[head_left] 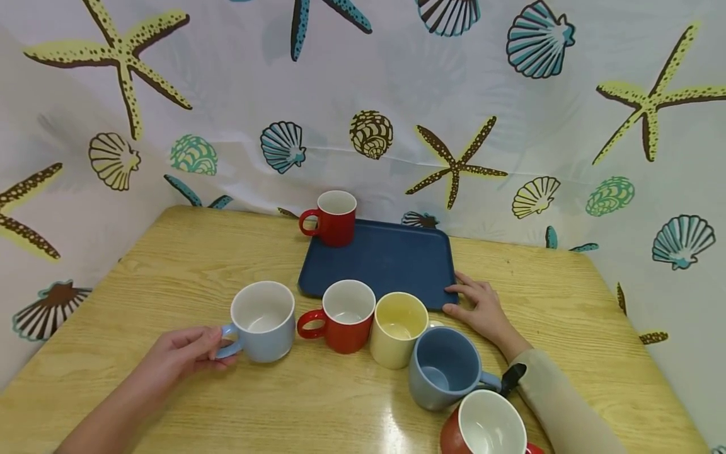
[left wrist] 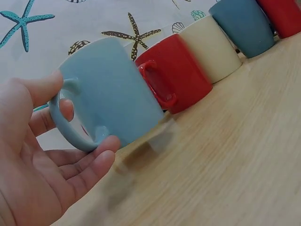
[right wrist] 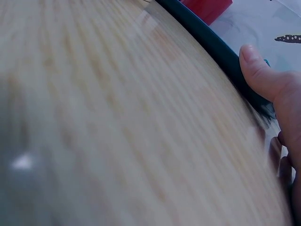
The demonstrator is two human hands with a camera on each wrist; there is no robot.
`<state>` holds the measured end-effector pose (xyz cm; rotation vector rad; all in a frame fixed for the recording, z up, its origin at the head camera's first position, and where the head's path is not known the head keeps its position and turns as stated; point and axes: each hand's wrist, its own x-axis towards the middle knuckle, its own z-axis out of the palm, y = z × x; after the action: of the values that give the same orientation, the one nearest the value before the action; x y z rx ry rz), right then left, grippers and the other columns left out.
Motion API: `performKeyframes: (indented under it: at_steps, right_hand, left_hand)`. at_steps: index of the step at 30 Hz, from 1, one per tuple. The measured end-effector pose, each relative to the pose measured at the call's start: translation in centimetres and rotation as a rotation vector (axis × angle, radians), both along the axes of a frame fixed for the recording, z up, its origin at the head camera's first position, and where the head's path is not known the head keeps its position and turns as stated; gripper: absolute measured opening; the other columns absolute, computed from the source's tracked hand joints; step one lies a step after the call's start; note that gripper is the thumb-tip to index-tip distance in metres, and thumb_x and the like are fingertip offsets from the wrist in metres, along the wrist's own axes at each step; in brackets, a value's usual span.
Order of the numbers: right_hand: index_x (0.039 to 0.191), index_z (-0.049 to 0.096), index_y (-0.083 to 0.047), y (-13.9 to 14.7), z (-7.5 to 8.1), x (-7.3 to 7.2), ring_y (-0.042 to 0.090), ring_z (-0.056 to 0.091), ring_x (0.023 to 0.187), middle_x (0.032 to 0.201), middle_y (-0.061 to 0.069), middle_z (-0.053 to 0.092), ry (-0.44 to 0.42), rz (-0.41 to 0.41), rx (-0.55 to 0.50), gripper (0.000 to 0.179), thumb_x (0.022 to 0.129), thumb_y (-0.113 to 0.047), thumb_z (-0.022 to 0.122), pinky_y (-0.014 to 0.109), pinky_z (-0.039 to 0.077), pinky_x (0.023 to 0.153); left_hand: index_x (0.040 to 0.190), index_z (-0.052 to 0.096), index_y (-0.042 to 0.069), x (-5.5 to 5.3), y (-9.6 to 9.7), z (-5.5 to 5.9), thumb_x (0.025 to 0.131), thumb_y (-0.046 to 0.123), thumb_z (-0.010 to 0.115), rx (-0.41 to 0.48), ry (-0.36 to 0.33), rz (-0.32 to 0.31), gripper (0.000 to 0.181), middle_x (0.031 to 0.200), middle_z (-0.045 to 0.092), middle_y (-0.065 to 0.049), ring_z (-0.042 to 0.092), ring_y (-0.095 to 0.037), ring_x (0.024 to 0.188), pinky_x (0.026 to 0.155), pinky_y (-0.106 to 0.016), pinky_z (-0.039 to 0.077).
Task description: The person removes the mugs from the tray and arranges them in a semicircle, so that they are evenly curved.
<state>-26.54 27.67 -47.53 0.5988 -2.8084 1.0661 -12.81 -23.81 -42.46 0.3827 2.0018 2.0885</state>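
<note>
My left hand (head_left: 190,353) grips a light blue mug (head_left: 266,337) by its handle. In the left wrist view the mug's base appears slightly off the table, with a shadow below it. To its right a row begins with a red mug (head_left: 347,331), white inside, and a pale yellow mug (head_left: 394,347). My right hand (head_left: 482,309) touches the near right corner of a dark blue tray (head_left: 397,258), its fingers relaxed. The right wrist view has the thumb (right wrist: 256,70) against the tray's rim. Another red mug (head_left: 338,228) stands on the tray's far left corner.
A grey-blue mug (head_left: 433,384) and a further red mug (head_left: 471,435) continue the row toward the near right, beside my right forearm. The wooden table (head_left: 283,416) ends at a curtain (head_left: 238,101) printed with shells and starfish, which surrounds the back and sides.
</note>
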Motion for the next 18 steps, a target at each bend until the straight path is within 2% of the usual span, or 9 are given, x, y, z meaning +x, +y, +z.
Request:
performKeyframes:
  at_steps: [3,8,12,15,18]
  right_hand:
    - [0.119,0.063,-0.014,-0.1,0.1,0.1,0.027,0.035,0.116,0.147,0.007,0.034,0.009,-0.001,0.0,0.044,0.082,-0.037,0.07,0.053,0.021,0.096]
    - [0.119,0.063,-0.013,-0.1,0.1,0.0,0.028,0.036,0.115,0.147,0.008,0.034,0.017,0.001,0.003,0.045,0.082,-0.037,0.07,0.054,0.019,0.097]
    - [0.119,0.063,-0.013,-0.1,0.0,0.0,0.028,0.035,0.115,0.147,0.007,0.033,0.004,0.002,0.003,0.045,0.082,-0.039,0.069,0.054,0.019,0.097]
    - [0.119,0.063,-0.013,-0.1,0.0,0.0,0.028,0.035,0.115,0.147,0.007,0.033,0.001,-0.003,0.002,0.045,0.082,-0.038,0.07,0.054,0.019,0.098]
    - [0.119,0.063,-0.013,-0.2,0.0,0.0,0.028,0.035,0.115,0.147,0.007,0.033,0.003,-0.005,0.001,0.044,0.082,-0.037,0.07,0.054,0.019,0.098]
  left_hand:
    - [0.073,0.05,0.0,0.6,-0.2,-0.2,0.1,0.009,0.039,-0.014,-0.022,-0.023,0.031,0.096,0.064,-0.006,0.066,-0.029,0.09,0.076,-0.035,0.053]
    - [0.074,0.048,-0.001,0.8,-0.3,-0.2,0.1,0.006,0.038,-0.012,-0.018,-0.137,0.029,0.098,0.064,-0.007,0.066,-0.028,0.091,0.078,-0.037,0.053]
    - [0.088,0.058,-0.008,0.8,-0.3,-0.2,0.1,0.005,0.038,-0.032,-0.031,-0.224,0.026,0.097,0.066,-0.013,0.065,-0.023,0.09,0.079,-0.036,0.052]
    - [0.095,0.059,-0.011,0.7,0.2,-0.3,0.099,0.006,0.04,-0.073,-0.046,-0.258,0.026,0.093,0.067,-0.017,0.064,-0.02,0.086,0.08,-0.035,0.052]
    - [0.09,0.056,-0.013,0.6,0.9,-0.5,0.099,0.007,0.04,-0.087,-0.058,-0.281,0.027,0.089,0.066,-0.018,0.063,-0.021,0.084,0.08,-0.036,0.052]
